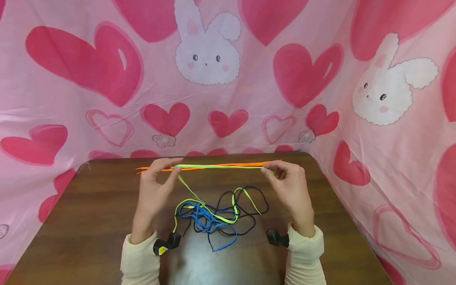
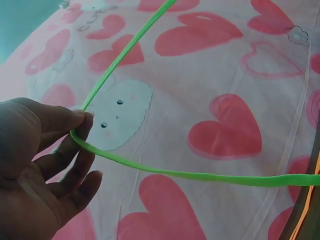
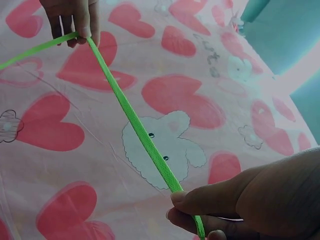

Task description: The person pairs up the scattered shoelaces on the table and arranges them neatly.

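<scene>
A neon green shoelace (image 1: 221, 166) is stretched nearly level between both hands above the table. My left hand (image 1: 154, 192) pinches it between thumb and index finger; from there the lace slants down to the pile. On the other side my right hand (image 1: 293, 188) pinches the lace, and a short end sticks out past the fingertips in the right wrist view. Below lies a tangle of a blue shoelace (image 1: 203, 221) and a black shoelace (image 1: 267, 204), with the rest of the green lace looped over them. Orange shoelaces (image 1: 242, 164) lie lengthwise behind the hands, partly covered by them.
The brown wooden table (image 1: 89, 221) has its far edge just behind the orange laces. A pink fabric backdrop (image 1: 260, 59) with hearts and rabbits rises behind and along the sides. Black wrist cameras (image 1: 173, 240) sit at both cream sleeves.
</scene>
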{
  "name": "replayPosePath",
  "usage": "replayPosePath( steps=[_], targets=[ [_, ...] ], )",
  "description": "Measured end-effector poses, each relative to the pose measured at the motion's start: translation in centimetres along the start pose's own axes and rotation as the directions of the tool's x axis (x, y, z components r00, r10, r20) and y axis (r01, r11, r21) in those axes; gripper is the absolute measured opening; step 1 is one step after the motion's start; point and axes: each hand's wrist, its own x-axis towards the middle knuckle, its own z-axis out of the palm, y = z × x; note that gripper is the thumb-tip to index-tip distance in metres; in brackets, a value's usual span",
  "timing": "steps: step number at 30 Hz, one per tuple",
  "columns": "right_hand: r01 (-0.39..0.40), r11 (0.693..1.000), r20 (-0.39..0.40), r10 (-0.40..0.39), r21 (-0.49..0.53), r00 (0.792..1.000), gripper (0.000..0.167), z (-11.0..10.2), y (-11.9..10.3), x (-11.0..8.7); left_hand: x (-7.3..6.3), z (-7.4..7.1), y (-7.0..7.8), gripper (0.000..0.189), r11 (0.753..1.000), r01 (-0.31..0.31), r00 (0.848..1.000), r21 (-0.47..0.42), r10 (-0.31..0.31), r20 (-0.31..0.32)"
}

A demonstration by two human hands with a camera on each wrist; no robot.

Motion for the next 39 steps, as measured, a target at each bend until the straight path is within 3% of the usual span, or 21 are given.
replayPosePath(
  steps=[5, 12, 19, 33, 39],
  targets=[
    [0.019, 1.0, -0.009, -0.019, -0.002, 1.0, 0.009, 0.0, -0.1, 0.1, 0.1, 0.1, -0.3, 0.025, 1.0, 0.007, 1.0, 0.027, -0.006, -0.027],
    [0.011, 1.0, -0.001, -0.011, -0.006, 1.0, 0.008, -0.2, -0.1, 0.0, 0.2, 0.2, -0.6, 0.024, 0.987, -0.074, 0.994, 0.14, 0.084, -0.069],
    [0.009, 1.0, -0.02, -0.009, -0.008, 1.0, 0.008, -0.6, 0.3, 0.1, 0.1, -0.2, -0.7, 0.025, 0.978, -0.125, 0.984, 0.165, 0.144, -0.107],
    [-0.005, 0.999, -0.046, 0.002, -0.048, 0.999, 0.007, -1.6, 1.0, -0.1, 0.1, -1.0, -1.3, 0.02, 0.97, -0.112, 0.978, 0.215, 0.146, -0.147],
    [0.015, 0.998, -0.077, -0.02, -0.064, 0.997, 0.006, -2.1, 1.5, 0.2, 0.3, -1.4, -1.2, 0.017, 0.965, -0.123, 0.967, 0.233, 0.17, -0.192]
  ],
)
